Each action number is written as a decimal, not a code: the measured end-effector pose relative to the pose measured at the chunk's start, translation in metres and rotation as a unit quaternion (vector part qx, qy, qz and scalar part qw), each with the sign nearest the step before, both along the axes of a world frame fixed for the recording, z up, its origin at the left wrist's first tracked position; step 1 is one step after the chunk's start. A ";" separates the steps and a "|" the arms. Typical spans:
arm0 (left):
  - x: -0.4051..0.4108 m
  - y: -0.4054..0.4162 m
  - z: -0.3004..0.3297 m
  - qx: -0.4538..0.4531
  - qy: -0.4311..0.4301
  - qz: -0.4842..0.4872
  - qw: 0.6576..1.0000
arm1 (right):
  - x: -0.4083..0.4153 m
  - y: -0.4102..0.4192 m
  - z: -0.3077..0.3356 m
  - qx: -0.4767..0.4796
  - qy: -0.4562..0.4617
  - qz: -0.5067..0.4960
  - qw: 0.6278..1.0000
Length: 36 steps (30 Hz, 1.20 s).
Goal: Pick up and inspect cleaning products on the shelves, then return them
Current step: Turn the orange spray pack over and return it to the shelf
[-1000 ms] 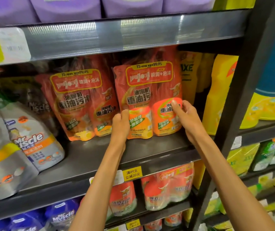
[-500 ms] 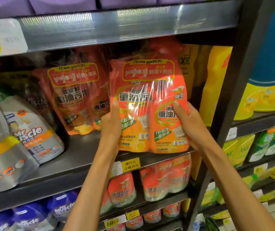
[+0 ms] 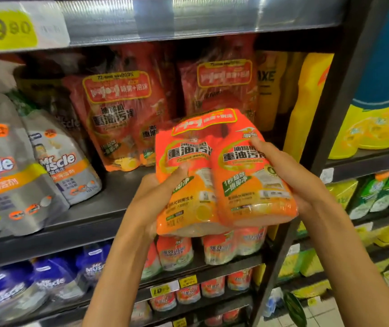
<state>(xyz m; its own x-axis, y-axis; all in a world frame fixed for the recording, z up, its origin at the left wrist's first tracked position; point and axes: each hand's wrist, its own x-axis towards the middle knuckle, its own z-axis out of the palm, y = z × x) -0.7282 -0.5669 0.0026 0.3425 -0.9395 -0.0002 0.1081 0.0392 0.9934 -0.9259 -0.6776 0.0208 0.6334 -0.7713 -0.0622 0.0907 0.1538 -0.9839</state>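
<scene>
1. Head camera looked forward and down at a store shelf (image 3: pixel 94 223) of dark metal, with both of the person's bare forearms reaching up into the picture.
2. An orange twin pack of cleaner (image 3: pixel 222 175), two bottles wrapped together in clear film, was off the shelf, in front of its edge, tilted with its top leaning away from the camera.
3. The left hand (image 3: pixel 155 199) gripped the pack's left side, thumb pressed across the front label, the other fingers hidden behind the pack.
4. The right hand (image 3: pixel 290 175) held the right side, thumb laid over the front near the top and palm cupped along the edge toward the bottom corner.
5. Two more orange packs stood upright on the shelf behind: one (image 3: pixel 120 119) to the left and one (image 3: pixel 222 86) directly behind the held pack, partly hidden by it.
6. Grey Mr Muscle refill pouches (image 3: pixel 59 161) leaned at the left of the same shelf.
7. Yellow bottles (image 3: pixel 306 109) stood at the right end, beside a black upright post (image 3: pixel 335 109).
8. A yellow price tag (image 3: pixel 4 29) was fixed to the rail of the shelf above; its figures were blurred.
9. Smaller orange bottles (image 3: pixel 174 251) sat on the shelf below, with blue Mr Muscle pouches (image 3: pixel 47 279) to their left.
</scene>
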 end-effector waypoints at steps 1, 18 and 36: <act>-0.001 0.003 0.003 -0.024 -0.021 0.013 0.999 | 0.001 0.001 -0.002 0.003 0.003 -0.006 1.000; 0.006 0.021 -0.013 -0.158 -0.118 0.027 0.980 | -0.011 0.042 -0.033 -0.181 -0.114 -0.050 0.976; -0.033 0.031 -0.045 -0.042 0.108 -0.010 0.993 | -0.014 0.063 0.012 -0.280 0.053 -0.072 0.956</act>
<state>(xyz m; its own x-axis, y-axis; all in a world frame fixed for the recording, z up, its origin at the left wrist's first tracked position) -0.7608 -0.5361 -0.0428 0.3241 -0.9460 0.0074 0.3198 0.1170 0.9402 -0.9399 -0.6146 0.0326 0.5312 -0.7809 0.3286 -0.0335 -0.4069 -0.9129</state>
